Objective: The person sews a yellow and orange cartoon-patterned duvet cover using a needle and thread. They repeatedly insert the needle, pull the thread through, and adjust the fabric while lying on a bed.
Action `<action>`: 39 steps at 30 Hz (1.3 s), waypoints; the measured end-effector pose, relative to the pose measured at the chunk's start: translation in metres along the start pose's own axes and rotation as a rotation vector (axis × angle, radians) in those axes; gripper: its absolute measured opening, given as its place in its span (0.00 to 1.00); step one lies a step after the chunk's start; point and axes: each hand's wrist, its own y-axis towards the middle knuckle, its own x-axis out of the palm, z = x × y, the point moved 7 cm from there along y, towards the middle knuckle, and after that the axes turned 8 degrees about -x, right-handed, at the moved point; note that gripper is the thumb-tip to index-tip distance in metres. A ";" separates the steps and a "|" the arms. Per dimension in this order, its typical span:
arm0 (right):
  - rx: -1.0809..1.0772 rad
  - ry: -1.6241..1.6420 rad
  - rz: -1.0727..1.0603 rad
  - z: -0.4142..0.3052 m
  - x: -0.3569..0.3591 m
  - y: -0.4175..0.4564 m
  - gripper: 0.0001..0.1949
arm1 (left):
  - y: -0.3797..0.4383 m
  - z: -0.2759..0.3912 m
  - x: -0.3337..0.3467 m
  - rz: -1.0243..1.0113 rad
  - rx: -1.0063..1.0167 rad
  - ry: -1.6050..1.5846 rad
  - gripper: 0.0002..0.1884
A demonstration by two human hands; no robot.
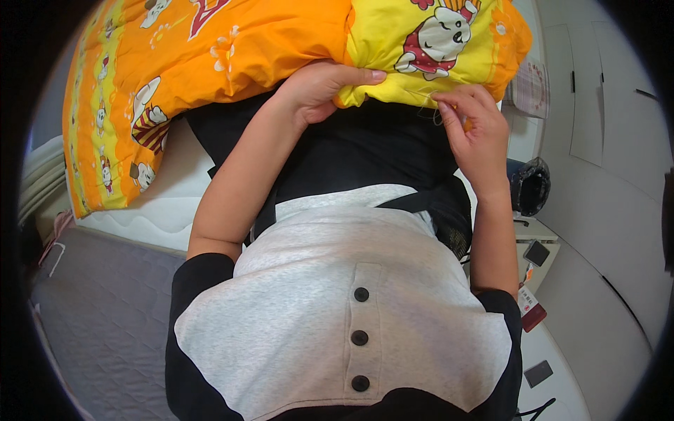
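An orange and yellow quilt [295,31] printed with cartoon dogs and flowers lies across my lap. My left hand [321,87] grips its near edge, thumb on top of the yellow cloth and fingers underneath. At the right end of that edge, the thumb and forefinger of my right hand [476,116] are pinched together on a pale thread [436,117], which hangs in a small loop below the cloth. A fine line runs from these fingertips over the yellow fabric; whether it is a needle or more thread is too small to tell.
Beneath the quilt is a white mattress [152,218], with a grey quilted pad [105,294] at left. At right are a lined bin [531,187], a bedside cabinet [542,242], a dark flat device [538,373], a red and white card [532,310] bearing writing, and pale cupboards [605,210].
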 end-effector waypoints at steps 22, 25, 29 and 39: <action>0.593 1.402 -0.126 0.052 0.030 -0.011 0.15 | -0.006 0.004 0.004 0.055 0.009 0.092 0.21; 0.568 1.559 -0.055 0.052 0.027 -0.015 0.14 | -0.007 0.005 0.005 0.061 0.029 0.106 0.21; 0.458 1.482 -0.018 0.055 0.024 -0.023 0.20 | -0.005 0.004 0.005 0.027 -0.001 0.097 0.22; 0.472 1.410 0.013 0.041 0.014 -0.021 0.17 | -0.005 0.004 0.003 0.053 0.030 0.124 0.21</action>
